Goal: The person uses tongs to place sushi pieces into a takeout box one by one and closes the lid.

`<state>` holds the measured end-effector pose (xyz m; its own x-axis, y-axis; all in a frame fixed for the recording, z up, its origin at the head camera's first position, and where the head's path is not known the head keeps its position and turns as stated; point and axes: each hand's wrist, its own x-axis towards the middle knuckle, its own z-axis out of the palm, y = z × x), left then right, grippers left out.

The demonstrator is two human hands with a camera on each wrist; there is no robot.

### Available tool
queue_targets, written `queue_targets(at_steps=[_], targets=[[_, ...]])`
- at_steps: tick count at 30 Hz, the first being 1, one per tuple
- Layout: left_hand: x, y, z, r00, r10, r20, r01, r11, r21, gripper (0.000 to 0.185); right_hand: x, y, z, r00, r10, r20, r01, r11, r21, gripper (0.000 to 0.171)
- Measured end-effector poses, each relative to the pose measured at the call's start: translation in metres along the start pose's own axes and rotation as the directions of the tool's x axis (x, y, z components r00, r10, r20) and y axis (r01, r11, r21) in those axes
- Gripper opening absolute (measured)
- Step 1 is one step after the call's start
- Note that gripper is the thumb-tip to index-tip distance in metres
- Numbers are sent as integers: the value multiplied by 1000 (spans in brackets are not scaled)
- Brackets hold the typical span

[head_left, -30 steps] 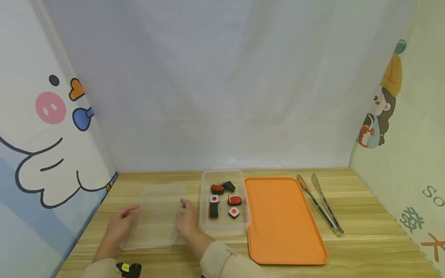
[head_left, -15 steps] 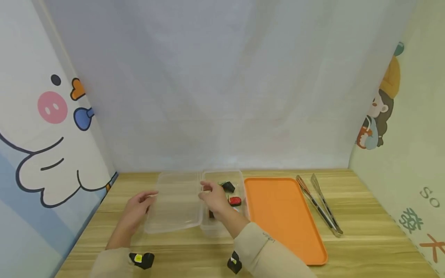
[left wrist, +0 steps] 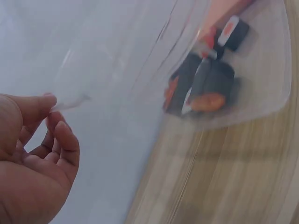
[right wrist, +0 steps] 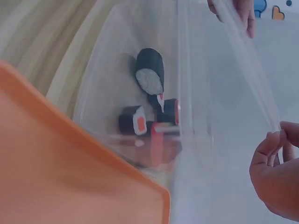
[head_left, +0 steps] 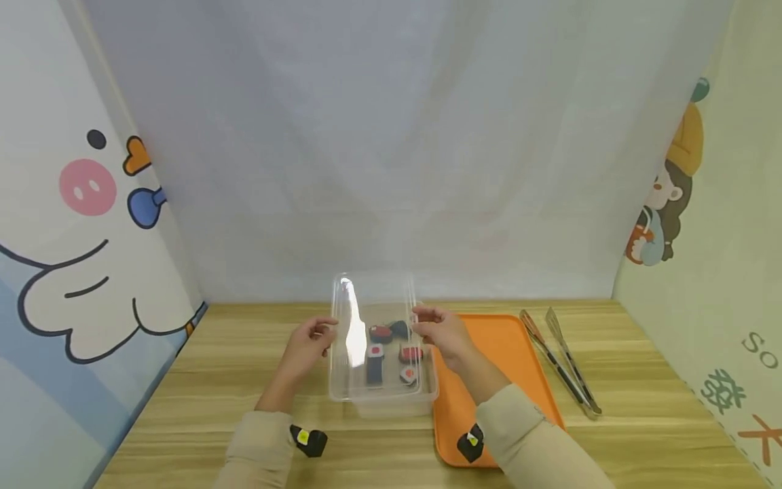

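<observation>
Now we count one clear lid [head_left: 373, 326], one clear box [head_left: 391, 397] with five sushi pieces [head_left: 391, 350] inside, one orange tray [head_left: 507, 353], one pair of tongs [head_left: 562, 360]. Our left hand [head_left: 308, 346] and right hand [head_left: 442, 333] pinch the lid's side edges, holding it tilted just above the box. Lid: transparent, glossy, rectangular.
</observation>
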<state>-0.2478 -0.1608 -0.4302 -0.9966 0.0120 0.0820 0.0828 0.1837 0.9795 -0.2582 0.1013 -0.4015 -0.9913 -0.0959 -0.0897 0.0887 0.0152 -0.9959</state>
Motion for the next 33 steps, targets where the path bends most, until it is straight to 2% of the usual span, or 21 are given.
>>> queue_targets(at_steps=[5, 11, 15, 18, 24, 29, 33], targets=[[5, 9, 16, 997, 69, -28, -69, 998, -13, 16, 0, -7, -16, 999, -41, -26, 43, 995, 87, 28], [8, 24, 20, 993, 115, -23, -115, 993, -32, 20, -2, -19, -30, 996, -84, -8, 84, 981, 174, 14], [10, 30, 21, 994, 107, -33, -109, 992, -66, 19, -4, -26, -36, 994, -107, 32, 97, 970, 224, 16], [10, 33, 22, 996, 87, -34, -91, 987, -133, 17, -5, -28, -39, 993, -112, 46, 98, 968, 233, 17], [7, 37, 24, 999, 54, 9, -49, 956, -288, 17, -9, -30, -48, 991, -107, 77, 81, 956, 284, 16], [7, 35, 27, 998, 65, 16, -53, 917, -396, 8, -10, -27, -53, 987, -114, 110, 72, 943, 326, 13], [5, 34, 29, 997, 75, 27, -54, 890, -453, 9, -11, -23, -54, 987, -127, 104, 89, 946, 311, 16]])
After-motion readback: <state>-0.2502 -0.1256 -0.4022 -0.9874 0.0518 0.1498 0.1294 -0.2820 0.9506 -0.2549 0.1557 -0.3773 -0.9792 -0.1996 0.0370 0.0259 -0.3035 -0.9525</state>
